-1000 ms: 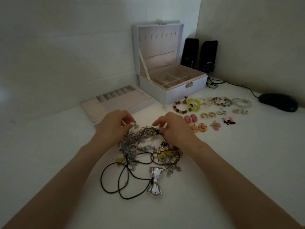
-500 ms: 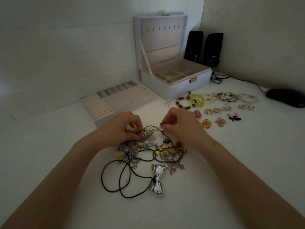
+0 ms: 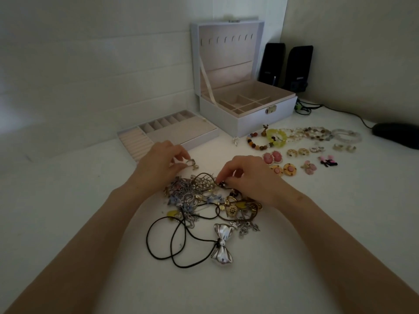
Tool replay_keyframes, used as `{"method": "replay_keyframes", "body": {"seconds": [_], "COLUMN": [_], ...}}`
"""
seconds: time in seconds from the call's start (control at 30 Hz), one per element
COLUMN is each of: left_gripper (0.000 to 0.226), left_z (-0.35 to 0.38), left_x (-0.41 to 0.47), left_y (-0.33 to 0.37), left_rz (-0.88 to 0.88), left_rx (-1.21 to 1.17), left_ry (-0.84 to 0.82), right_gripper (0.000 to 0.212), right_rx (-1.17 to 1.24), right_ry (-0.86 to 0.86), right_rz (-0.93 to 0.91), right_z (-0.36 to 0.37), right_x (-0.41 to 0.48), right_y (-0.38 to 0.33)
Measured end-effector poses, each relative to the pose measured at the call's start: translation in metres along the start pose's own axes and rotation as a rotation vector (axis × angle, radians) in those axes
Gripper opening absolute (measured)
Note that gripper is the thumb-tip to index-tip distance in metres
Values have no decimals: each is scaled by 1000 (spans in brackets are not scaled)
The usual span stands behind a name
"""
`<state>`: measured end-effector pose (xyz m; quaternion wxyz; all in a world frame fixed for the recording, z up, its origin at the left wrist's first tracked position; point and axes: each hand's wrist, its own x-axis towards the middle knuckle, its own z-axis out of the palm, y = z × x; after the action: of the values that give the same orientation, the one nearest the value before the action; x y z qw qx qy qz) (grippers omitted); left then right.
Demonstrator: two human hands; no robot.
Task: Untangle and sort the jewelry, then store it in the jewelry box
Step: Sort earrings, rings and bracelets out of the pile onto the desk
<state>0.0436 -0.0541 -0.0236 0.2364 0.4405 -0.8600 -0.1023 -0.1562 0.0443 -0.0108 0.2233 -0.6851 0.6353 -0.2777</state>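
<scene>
A tangled heap of jewelry (image 3: pixel 204 200) lies on the white table in front of me, with chains, charms and blue flower pieces knotted together. A black cord necklace with a silver bow pendant (image 3: pixel 222 245) trails out toward me. My left hand (image 3: pixel 158 164) pinches a small silver piece (image 3: pixel 191 163) at the heap's far left edge. My right hand (image 3: pixel 247 175) pinches a dark bead on a cord at the heap's far right. The white jewelry box (image 3: pixel 249 116) stands open behind, its compartments bare.
The box's removable tray (image 3: pixel 167 134) lies left of the box. Sorted bracelets (image 3: pixel 301 134) and paired earrings (image 3: pixel 294 159) are laid out to the right. Two black speakers (image 3: pixel 285 64), a cable and a black mouse (image 3: pixel 396 134) sit at the back right.
My left hand has lifted away from the heap to its far edge with a small silver piece pinched. My right hand has dropped lower onto the heap's right side.
</scene>
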Motion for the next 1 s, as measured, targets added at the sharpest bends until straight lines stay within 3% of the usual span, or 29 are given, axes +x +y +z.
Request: {"method": "replay_keyframes", "body": {"seconds": [0.77,1.0], "left_gripper": [6,22], "left_z": [10,16], "left_x": [13,53], "left_y": [3,35], "left_rz": [-18,18], "left_rx": [55,222], "left_ry": [-20,-153], "right_gripper": [25,25], "right_rx": [7,-28], "right_ry": [25,17], "right_rz": [-6,-30], "right_z": [8,8], "right_x": [1,0], "right_y": [0,-4]}}
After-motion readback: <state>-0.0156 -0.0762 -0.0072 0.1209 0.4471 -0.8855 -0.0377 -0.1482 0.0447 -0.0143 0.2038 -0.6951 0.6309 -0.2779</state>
